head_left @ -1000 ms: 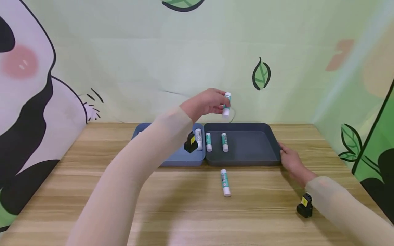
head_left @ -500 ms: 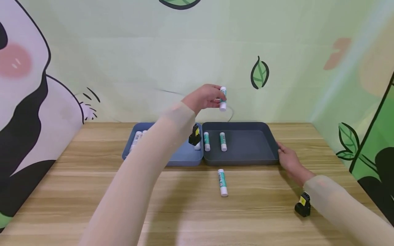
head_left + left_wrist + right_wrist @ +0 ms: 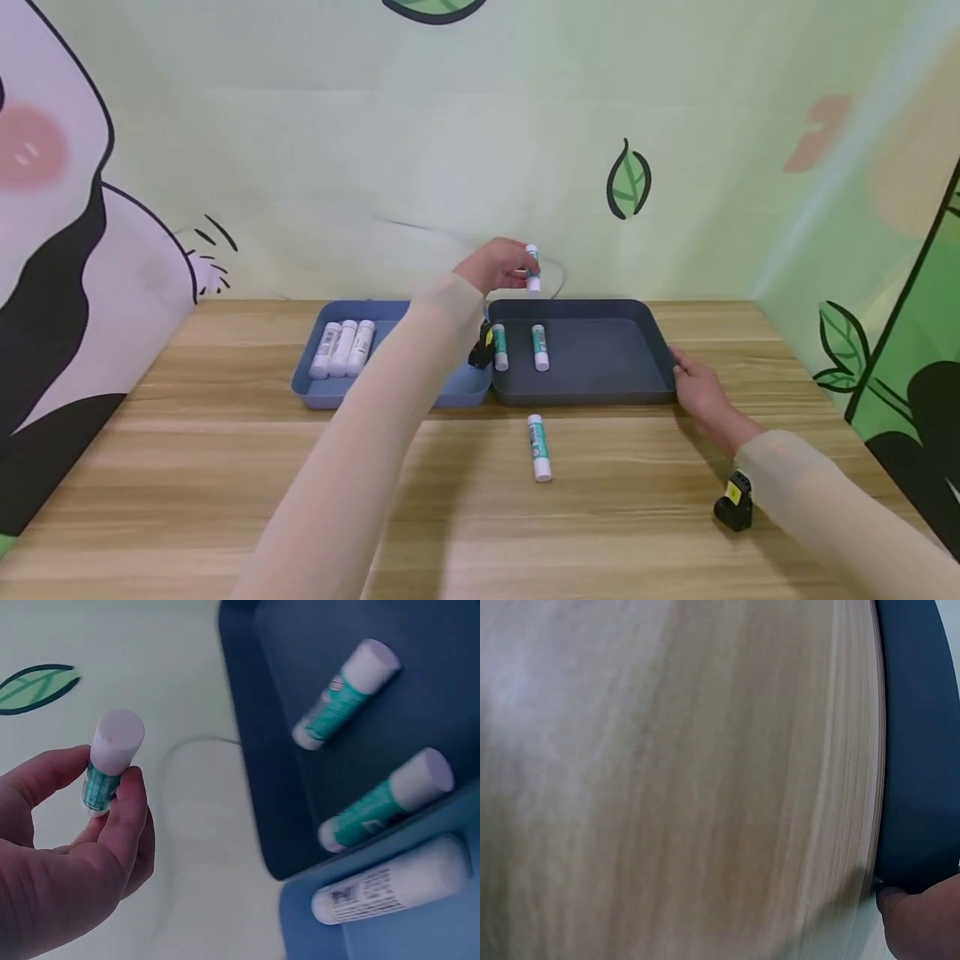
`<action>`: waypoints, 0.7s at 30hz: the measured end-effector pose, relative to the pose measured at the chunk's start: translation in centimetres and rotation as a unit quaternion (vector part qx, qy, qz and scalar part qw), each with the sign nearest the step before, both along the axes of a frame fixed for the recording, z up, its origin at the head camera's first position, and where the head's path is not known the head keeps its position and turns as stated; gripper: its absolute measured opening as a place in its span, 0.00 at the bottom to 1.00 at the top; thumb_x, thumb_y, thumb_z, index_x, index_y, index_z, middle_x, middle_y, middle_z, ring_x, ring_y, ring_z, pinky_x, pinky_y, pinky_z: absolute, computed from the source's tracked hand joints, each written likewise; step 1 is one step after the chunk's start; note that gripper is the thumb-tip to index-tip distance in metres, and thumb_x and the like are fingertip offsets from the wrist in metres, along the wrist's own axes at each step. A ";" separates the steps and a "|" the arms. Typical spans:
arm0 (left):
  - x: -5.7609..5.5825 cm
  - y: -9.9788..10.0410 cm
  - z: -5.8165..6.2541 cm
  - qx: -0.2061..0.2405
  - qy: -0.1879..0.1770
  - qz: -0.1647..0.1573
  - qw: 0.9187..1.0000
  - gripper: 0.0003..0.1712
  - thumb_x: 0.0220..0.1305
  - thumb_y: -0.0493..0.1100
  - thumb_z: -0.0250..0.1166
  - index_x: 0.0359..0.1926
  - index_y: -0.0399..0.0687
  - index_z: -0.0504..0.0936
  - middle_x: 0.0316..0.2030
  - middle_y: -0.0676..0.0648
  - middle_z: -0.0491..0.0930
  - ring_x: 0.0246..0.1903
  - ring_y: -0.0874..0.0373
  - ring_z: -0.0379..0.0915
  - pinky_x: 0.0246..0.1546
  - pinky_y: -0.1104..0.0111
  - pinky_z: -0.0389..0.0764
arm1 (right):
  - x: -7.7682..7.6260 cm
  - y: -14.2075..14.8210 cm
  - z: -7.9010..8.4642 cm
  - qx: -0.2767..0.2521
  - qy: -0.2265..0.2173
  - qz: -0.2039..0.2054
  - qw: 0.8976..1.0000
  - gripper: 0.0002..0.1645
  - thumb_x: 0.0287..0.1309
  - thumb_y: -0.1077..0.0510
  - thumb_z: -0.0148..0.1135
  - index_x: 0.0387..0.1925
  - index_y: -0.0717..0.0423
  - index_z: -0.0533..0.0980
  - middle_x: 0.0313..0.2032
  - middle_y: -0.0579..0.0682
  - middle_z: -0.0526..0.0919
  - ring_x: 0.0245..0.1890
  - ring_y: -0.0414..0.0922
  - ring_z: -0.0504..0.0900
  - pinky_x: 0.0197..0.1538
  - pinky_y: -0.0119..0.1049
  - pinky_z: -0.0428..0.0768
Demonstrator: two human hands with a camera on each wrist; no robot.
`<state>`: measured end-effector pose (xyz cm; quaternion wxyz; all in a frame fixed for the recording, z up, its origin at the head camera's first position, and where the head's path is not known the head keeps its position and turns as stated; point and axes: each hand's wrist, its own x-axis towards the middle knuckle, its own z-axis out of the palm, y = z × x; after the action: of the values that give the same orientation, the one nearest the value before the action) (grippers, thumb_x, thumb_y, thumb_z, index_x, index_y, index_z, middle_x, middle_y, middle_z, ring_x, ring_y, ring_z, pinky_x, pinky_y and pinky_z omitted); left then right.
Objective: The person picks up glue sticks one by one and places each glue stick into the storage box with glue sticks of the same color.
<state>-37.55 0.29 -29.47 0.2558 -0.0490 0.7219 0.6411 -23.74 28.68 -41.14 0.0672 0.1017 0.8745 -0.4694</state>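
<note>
My left hand [image 3: 495, 265] pinches a green-and-white glue stick [image 3: 118, 742] upright between thumb and fingers, above the back rim of the dark tray [image 3: 577, 395]. Inside that tray, toward its left side, lie two similar glue sticks, one near the left wall [image 3: 500, 348] and one beside it [image 3: 541, 348]. Another green-labelled glue stick [image 3: 539, 450] lies on the table in front. At the dark tray's right side, my right hand [image 3: 703, 393] rests its fingertips against the outer wall. In the right wrist view only one fingertip [image 3: 896, 900] shows, touching the wall.
Against the dark tray's left side stands a blue tray [image 3: 302, 385]. Three white sticks [image 3: 342, 350] lie in its left part, and another white stick [image 3: 394, 881] lies near its right wall. A printed backdrop [image 3: 315, 167] rises behind the wooden table [image 3: 225, 467].
The left hand with its glue stick has risen slightly, then lowered toward the dark tray's back rim. Its forearm has shifted right, uncovering the blue tray's white sticks. The right hand stays at the tray.
</note>
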 end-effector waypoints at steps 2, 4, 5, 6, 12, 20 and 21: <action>-0.3 0.3 -1.1 -0.016 0.000 -0.008 1.000 0.30 0.69 0.28 0.60 0.71 0.36 0.68 0.70 0.38 0.70 0.55 0.48 0.75 0.69 0.62 0.77 | 0.0 0.1 -0.1 0.005 -0.004 0.000 1.000 0.32 0.78 0.64 0.27 0.79 0.66 0.44 0.78 0.69 0.44 0.81 0.66 0.42 0.83 0.56 0.47; -1.4 0.6 -2.4 -0.036 0.000 -0.015 0.999 0.28 0.66 0.28 0.63 0.66 0.35 0.72 0.64 0.39 0.75 0.53 0.49 0.78 0.62 0.64 0.83 | 0.0 0.3 -0.2 0.003 -0.005 -0.001 1.000 0.32 0.79 0.64 0.27 0.79 0.66 0.43 0.79 0.68 0.43 0.81 0.66 0.42 0.83 0.56 0.47; -2.2 0.6 -3.3 -0.042 -0.005 -0.021 0.999 0.28 0.64 0.28 0.65 0.65 0.35 0.72 0.62 0.39 0.75 0.53 0.49 0.79 0.60 0.64 0.84 | 0.0 0.2 -0.3 -0.001 -0.006 0.000 1.000 0.32 0.79 0.64 0.26 0.79 0.65 0.43 0.79 0.68 0.42 0.81 0.66 0.41 0.83 0.56 0.47; -3.5 0.6 -4.7 -0.047 -0.007 -0.024 0.999 0.27 0.61 0.28 0.67 0.62 0.34 0.74 0.59 0.40 0.77 0.50 0.48 0.80 0.54 0.66 0.86 | 0.0 0.2 -0.4 -0.003 -0.006 0.000 1.000 0.32 0.79 0.63 0.26 0.79 0.65 0.42 0.79 0.68 0.41 0.81 0.66 0.41 0.83 0.56 0.46; -6.4 0.8 -8.5 -0.096 -0.027 -0.035 0.994 0.26 0.56 0.28 0.71 0.57 0.34 0.77 0.59 0.41 0.78 0.53 0.48 0.81 0.53 0.65 0.87 | -0.1 0.0 -0.3 -0.007 0.003 -0.003 1.000 0.32 0.78 0.65 0.26 0.79 0.67 0.44 0.79 0.69 0.43 0.81 0.65 0.42 0.83 0.56 0.47; -13.2 2.0 -19.0 -0.127 -0.034 -0.036 0.991 0.25 0.50 0.27 0.73 0.52 0.40 0.82 0.53 0.46 0.81 0.46 0.53 0.83 0.44 0.64 0.89 | 0.0 -0.1 -0.6 -0.011 -0.004 -0.005 1.000 0.32 0.78 0.65 0.26 0.79 0.65 0.44 0.79 0.68 0.43 0.81 0.65 0.42 0.83 0.55 0.47; -13.7 2.4 -19.9 -0.139 -0.029 -0.029 0.989 0.28 0.55 0.28 0.71 0.58 0.42 0.80 0.58 0.46 0.79 0.50 0.52 0.82 0.46 0.62 0.89 | 0.0 -0.1 -0.6 -0.011 -0.004 -0.007 1.000 0.32 0.78 0.65 0.27 0.79 0.65 0.44 0.79 0.68 0.43 0.81 0.65 0.42 0.83 0.55 0.47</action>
<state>-51.26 2.72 -49.38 0.2858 -0.0816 0.7972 0.5254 -23.71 28.61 -41.73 0.0684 0.1089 0.8683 -0.4791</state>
